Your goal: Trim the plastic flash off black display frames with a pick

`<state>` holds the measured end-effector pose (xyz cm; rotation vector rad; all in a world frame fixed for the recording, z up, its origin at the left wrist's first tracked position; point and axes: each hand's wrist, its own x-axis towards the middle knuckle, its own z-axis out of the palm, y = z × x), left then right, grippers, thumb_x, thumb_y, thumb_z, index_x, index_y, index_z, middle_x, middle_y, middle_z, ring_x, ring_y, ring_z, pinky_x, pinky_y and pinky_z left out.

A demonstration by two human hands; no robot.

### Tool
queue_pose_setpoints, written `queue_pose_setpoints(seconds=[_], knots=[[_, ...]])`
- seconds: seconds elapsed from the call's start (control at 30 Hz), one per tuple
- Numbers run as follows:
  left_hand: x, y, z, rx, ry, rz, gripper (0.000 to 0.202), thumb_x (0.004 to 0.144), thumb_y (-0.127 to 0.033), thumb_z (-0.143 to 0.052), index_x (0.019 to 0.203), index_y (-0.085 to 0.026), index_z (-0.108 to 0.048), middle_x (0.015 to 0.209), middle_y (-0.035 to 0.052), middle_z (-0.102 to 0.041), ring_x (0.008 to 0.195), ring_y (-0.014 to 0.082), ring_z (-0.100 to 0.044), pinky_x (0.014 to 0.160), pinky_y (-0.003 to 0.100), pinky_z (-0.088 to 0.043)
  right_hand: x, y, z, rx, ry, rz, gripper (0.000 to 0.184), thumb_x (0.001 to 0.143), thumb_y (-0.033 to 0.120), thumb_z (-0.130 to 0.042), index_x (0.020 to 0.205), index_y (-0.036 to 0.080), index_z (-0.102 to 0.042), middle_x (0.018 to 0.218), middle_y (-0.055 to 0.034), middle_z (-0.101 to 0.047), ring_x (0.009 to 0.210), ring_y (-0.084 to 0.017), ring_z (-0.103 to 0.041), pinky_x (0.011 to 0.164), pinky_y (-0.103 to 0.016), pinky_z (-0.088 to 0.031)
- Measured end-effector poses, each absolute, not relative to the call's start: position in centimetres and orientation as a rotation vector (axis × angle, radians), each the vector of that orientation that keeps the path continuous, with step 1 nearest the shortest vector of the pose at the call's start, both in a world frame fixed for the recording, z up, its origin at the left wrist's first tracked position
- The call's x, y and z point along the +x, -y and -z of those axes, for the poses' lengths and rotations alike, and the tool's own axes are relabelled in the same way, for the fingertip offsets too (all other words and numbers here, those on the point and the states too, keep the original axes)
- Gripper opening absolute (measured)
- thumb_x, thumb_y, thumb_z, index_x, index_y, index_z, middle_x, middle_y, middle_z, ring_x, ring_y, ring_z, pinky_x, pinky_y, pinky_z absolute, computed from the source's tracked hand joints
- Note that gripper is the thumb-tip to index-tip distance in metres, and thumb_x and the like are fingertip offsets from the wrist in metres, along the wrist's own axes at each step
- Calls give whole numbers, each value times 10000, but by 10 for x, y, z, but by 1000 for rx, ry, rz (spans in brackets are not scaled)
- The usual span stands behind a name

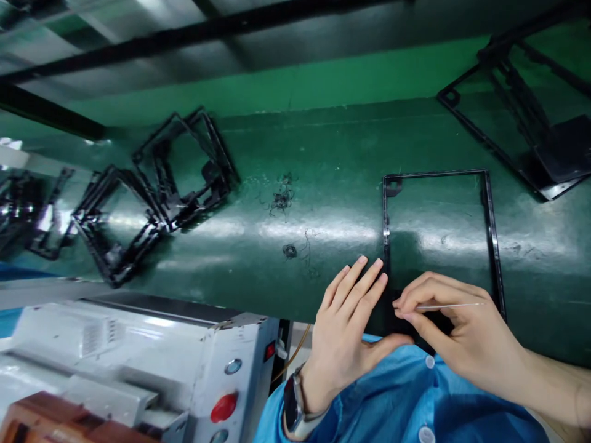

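A black rectangular plastic frame (492, 234) lies on the green table in front of me, its near end partly hidden by my hands. My left hand (348, 326) rests at the frame's near left corner, fingers stretched out and thumb spread towards the right. Inside the near part of the frame is my right hand (455, 314), with thumb and fingers pinched round a thin, pale, sliver-like tool (455, 305). Its exact kind cannot be made out. The fingertips of this hand are close to the frame's left side.
Thin black shavings (282, 198) lie left of the frame on the green table (332, 160). Stacked black frames (184, 166) stand further left, and more frames (466, 117) are at the back right. A grey machine (194, 357) with a red button (224, 407) is at lower left.
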<state>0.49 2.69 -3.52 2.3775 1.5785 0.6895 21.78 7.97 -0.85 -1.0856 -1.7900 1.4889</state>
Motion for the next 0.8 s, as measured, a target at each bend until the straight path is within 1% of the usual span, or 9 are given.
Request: queue_pose_setpoints(seconds=[0.1,0.2,0.37,0.53,0.67,0.8], knots=[[5,-27,36,2373,-1582,-707,719,1030,-659,-615,1506,-125,-541,1534,189,-632,1550,318,-478,1295,490,-355,214,-79,7,-1184,1753,-1431,151,1006,156,-680,898,241,-744,894,4,-770,797,-162,-769,712,-253,-646],[4,-27,36,2363,-1583,-704,737,1016,-658,-642,1525,-138,-526,1537,188,-629,1548,325,-481,1290,499,-362,211,-78,8,-1237,1689,-1382,123,979,195,-735,874,247,-773,869,-4,-800,760,-196,-792,659,-279,-667],[4,-26,35,2368,-1578,-698,765,989,-642,-695,1533,-131,-525,1539,190,-627,1540,331,-492,1290,493,-362,209,-75,9,-1260,1628,-1345,112,986,230,-747,885,257,-787,898,-30,-821,801,-240,-812,671,-326,-697],[5,-27,35,2372,-1585,-690,758,1000,-645,-678,1540,-139,-515,1547,182,-622,1549,326,-480,1289,492,-364,207,-76,8,-1229,1668,-1297,132,998,193,-729,895,255,-784,912,-19,-831,810,-223,-817,708,-311,-699],[5,-27,34,2380,-1575,-683,743,1008,-644,-666,1515,-119,-528,1542,192,-624,1551,320,-478,1297,476,-349,207,-77,8,-1207,1696,-1291,145,995,171,-726,891,259,-773,911,-10,-833,814,-217,-817,723,-305,-695],[4,-27,34,2381,-1566,-671,733,1017,-629,-663,1522,-117,-521,1557,189,-611,1560,320,-463,1298,481,-344,207,-76,9,-1187,1695,-1306,165,996,144,-718,878,256,-747,903,-6,-828,826,-216,-816,739,-305,-692]])
